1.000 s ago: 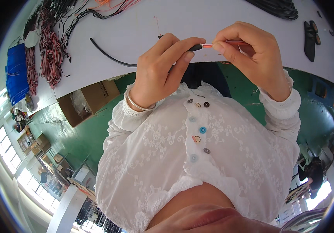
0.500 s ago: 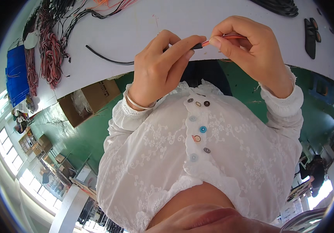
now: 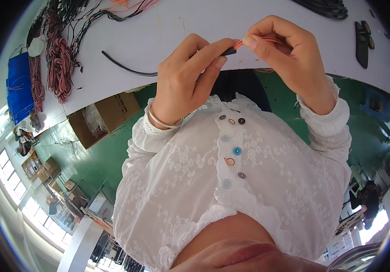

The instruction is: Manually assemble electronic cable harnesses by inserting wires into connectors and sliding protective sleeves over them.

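Observation:
A length of black tubing (image 3: 129, 69) runs across the white table and passes under my left hand (image 3: 183, 75). The fingers of that hand are closed round its end, and the short black tip shows past the fingertips. Orange and white wires (image 3: 239, 44) come out of this end. My right hand (image 3: 285, 54) pinches the wires between thumb and forefinger, a little to the right of the tube's mouth. The wires bend slightly there and pass on behind the right fingers. How far they reach inside the tube is hidden.
Bundles of red, black and white wire (image 3: 59, 68) lie at the table's left, near a blue sheet (image 3: 19, 86). A black coil (image 3: 324, 7) sits at the far edge. Black-handled snips (image 3: 363, 45) lie at the right. Below the table stands a cardboard box (image 3: 117, 111).
My right hand has shifted slightly up and left, and the wires now bend upward at the tube's mouth. My left hand stays nearly in place on the black tubing.

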{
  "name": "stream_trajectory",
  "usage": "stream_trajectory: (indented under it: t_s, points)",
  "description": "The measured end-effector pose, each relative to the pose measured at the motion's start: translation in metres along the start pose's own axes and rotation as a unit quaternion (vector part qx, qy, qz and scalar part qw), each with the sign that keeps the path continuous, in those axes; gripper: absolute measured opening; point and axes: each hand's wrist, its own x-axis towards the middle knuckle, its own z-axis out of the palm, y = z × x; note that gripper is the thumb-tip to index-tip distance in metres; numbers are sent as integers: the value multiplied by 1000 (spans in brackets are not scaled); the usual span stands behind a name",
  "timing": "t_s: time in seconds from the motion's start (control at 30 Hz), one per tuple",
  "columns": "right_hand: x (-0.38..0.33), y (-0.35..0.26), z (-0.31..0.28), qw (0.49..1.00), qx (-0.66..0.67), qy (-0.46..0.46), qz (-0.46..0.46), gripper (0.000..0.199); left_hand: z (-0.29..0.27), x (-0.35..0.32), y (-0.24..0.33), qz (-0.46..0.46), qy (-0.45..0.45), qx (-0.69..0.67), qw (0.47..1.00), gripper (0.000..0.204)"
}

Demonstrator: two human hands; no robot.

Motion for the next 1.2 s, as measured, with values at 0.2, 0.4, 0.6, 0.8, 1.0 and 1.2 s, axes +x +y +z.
stream_trajectory:
  t_s: [0.2, 0.4, 0.6, 0.8, 1.0, 1.2]
  points:
    - [0, 1, 6, 997, 49, 27, 54, 14, 2, 0, 1, 7, 23, 61, 998, 31]
    - [-1, 9, 14, 995, 79, 57, 29, 14, 2, 0, 0, 10, 14, 47, 999, 29]
    - [1, 9, 9, 998, 19, 28, -48, 10, -9, 1, 1, -35, -49, -47, 997, 23]
    - [1, 14, 9, 986, -56, 26, -155, 7, -7, 0, -2, -47, -43, -106, 992, 22]
    - [3, 10, 3, 985, -83, -25, -150, 7, -6, 0, -1, -27, -50, -48, 997, 21]
    - [-2, 11, 18, 981, -137, 18, -138, 16, 6, -3, -6, 6, 6, 63, 998, 13]
